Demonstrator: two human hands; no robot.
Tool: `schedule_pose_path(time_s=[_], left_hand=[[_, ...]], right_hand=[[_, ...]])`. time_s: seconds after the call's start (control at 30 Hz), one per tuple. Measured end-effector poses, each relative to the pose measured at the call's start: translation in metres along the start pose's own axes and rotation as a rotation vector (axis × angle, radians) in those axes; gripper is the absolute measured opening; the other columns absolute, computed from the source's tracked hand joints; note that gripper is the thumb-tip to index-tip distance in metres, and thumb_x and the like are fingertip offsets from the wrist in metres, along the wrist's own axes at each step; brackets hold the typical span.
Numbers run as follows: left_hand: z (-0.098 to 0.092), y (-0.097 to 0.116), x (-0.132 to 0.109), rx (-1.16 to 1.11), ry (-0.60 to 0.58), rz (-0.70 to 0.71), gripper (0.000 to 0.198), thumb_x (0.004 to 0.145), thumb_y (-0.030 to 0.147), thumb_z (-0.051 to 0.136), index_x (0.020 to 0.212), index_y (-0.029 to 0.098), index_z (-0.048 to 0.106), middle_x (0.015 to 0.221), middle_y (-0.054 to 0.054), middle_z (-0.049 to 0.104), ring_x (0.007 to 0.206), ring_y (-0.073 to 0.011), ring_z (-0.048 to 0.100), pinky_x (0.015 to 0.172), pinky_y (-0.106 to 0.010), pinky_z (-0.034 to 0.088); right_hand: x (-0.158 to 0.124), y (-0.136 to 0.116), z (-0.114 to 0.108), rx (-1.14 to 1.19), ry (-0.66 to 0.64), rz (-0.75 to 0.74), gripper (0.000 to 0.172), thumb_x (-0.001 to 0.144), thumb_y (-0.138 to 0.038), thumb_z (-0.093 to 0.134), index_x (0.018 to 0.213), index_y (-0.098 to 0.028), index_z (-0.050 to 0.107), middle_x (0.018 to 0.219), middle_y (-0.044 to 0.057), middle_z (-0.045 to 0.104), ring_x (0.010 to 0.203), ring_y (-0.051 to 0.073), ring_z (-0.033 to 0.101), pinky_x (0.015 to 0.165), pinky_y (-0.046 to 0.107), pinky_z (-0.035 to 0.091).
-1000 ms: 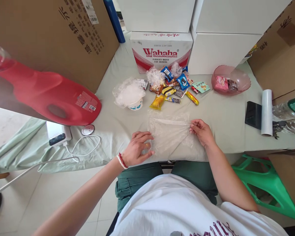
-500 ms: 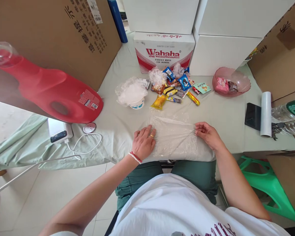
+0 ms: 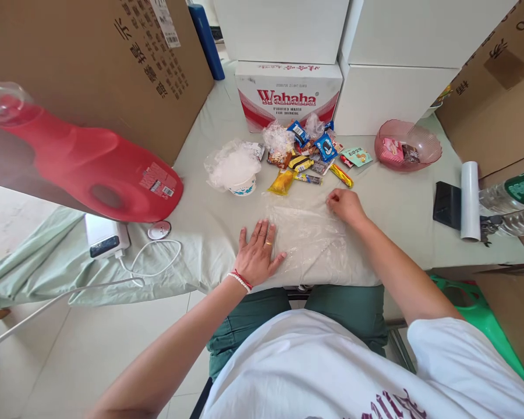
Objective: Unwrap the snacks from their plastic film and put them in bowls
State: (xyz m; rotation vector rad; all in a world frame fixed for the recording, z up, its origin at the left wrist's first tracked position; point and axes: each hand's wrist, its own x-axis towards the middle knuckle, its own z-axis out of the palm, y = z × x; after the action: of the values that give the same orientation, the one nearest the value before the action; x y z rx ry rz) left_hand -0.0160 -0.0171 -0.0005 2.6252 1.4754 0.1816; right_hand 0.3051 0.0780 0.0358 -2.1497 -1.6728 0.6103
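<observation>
A clear, wrinkled plastic bag (image 3: 310, 238) lies flat on the cloth-covered table in front of me. My left hand (image 3: 257, 256) rests palm down at the bag's left edge, fingers spread. At the bag's upper right corner, my right hand (image 3: 344, 205) has its fingers pinched together on the thin film. Just beyond lie several wrapped snacks, among them a yellow packet (image 3: 282, 182) and a gold-wrapped bar (image 3: 341, 175). A white paper cup (image 3: 243, 185) with crumpled clear plastic (image 3: 231, 166) over it stands behind my left hand.
A pink glass bowl (image 3: 432, 152) holds two packets at the back right. The Wahaba-style white carton (image 3: 288, 96) stands behind the snacks. On the left are a red jug (image 3: 96, 169) and a power bank (image 3: 108, 234) with cable; on the right, a black phone (image 3: 446, 205) and a white roll (image 3: 470, 201).
My right hand has moved away from me and slightly left, from the bag's right side to its upper right corner. My left hand's fingers have spread flatter, and the film lies flatter.
</observation>
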Motion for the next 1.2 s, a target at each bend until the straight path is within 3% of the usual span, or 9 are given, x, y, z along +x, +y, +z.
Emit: schedule_pose_path(time_s=[0.13,0.27,0.47,0.57,0.7,0.83,1.0,1.1,1.2], left_hand=[[0.001,0.002,-0.001,-0.010,-0.007,-0.013,0.088,0.101,0.065,0.039,0.166,0.009,0.022,0.171,-0.025,0.021,0.160,-0.0380,0.024,0.125,-0.071,0.003],[-0.004,0.003,0.001,-0.030,-0.012,-0.026,0.083,0.102,0.063,0.037,0.165,0.009,0.025,0.171,-0.025,0.024,0.160,-0.0380,0.025,0.124,-0.073,0.000],[-0.016,-0.005,0.008,-0.108,-0.011,-0.097,0.062,0.107,0.048,0.027,0.161,0.020,0.039,0.168,-0.017,0.037,0.157,-0.0332,0.034,0.124,-0.074,0.006],[-0.016,-0.009,0.009,-0.087,-0.006,-0.090,0.067,0.105,0.054,0.034,0.162,0.019,0.037,0.169,-0.019,0.034,0.157,-0.0355,0.033,0.123,-0.076,0.004],[-0.010,-0.012,0.006,-0.055,-0.010,-0.040,0.084,0.100,0.066,0.041,0.165,0.014,0.028,0.171,-0.023,0.025,0.160,-0.0384,0.026,0.122,-0.077,-0.002],[-0.006,-0.012,0.006,-0.049,-0.019,-0.021,0.090,0.098,0.069,0.043,0.166,0.013,0.024,0.171,-0.024,0.023,0.160,-0.0393,0.023,0.122,-0.075,-0.006],[-0.007,-0.011,0.007,-0.035,-0.043,-0.034,0.089,0.098,0.067,0.043,0.167,0.013,0.023,0.172,-0.022,0.023,0.160,-0.0393,0.023,0.123,-0.075,-0.005],[-0.008,-0.011,0.007,-0.026,-0.050,-0.036,0.089,0.098,0.066,0.044,0.167,0.015,0.024,0.172,-0.022,0.024,0.160,-0.0394,0.023,0.124,-0.074,-0.003],[-0.009,-0.011,0.007,-0.018,-0.048,-0.035,0.088,0.098,0.066,0.044,0.167,0.015,0.024,0.171,-0.022,0.026,0.160,-0.0397,0.025,0.124,-0.074,-0.001]], right_hand=[[0.024,0.009,-0.025,0.035,0.145,-0.003,0.018,0.087,-0.025,0.060,0.096,-0.017,0.074,0.092,0.008,0.073,0.091,0.028,0.068,0.091,0.043,0.055],[-0.004,-0.013,-0.035,0.020,0.208,-0.194,0.032,0.094,-0.035,0.060,0.118,-0.017,0.072,0.124,0.018,0.065,0.114,0.037,0.064,0.106,0.060,0.050],[-0.114,-0.035,0.002,-0.109,-0.477,-0.836,0.038,0.096,-0.028,0.065,0.134,-0.024,0.071,0.152,0.011,0.057,0.141,0.031,0.050,0.120,0.053,0.043],[-0.153,-0.006,0.002,-0.134,-0.565,-0.828,0.036,0.098,-0.024,0.063,0.132,-0.024,0.072,0.156,0.010,0.055,0.144,0.030,0.049,0.121,0.052,0.042],[-0.170,0.034,-0.032,0.019,-0.616,-0.674,0.032,0.098,-0.029,0.061,0.127,-0.030,0.076,0.143,0.007,0.067,0.134,0.029,0.060,0.116,0.051,0.048],[-0.132,0.051,-0.063,0.217,-0.585,-0.378,0.028,0.095,-0.049,0.063,0.114,-0.038,0.081,0.109,0.005,0.080,0.098,0.030,0.075,0.092,0.047,0.061],[-0.011,0.036,-0.066,0.058,-0.160,-0.186,0.029,0.088,-0.050,0.065,0.095,-0.026,0.080,0.095,0.006,0.078,0.090,0.031,0.072,0.093,0.049,0.056],[0.062,0.004,-0.054,-0.140,0.062,-0.112,0.032,0.091,-0.040,0.062,0.110,-0.019,0.075,0.110,0.014,0.074,0.104,0.034,0.068,0.098,0.049,0.052],[0.112,-0.027,-0.037,-0.187,0.219,-0.027,0.056,0.088,-0.042,0.070,0.135,-0.012,0.062,0.137,0.023,0.061,0.119,0.038,0.062,0.103,0.050,0.049]])
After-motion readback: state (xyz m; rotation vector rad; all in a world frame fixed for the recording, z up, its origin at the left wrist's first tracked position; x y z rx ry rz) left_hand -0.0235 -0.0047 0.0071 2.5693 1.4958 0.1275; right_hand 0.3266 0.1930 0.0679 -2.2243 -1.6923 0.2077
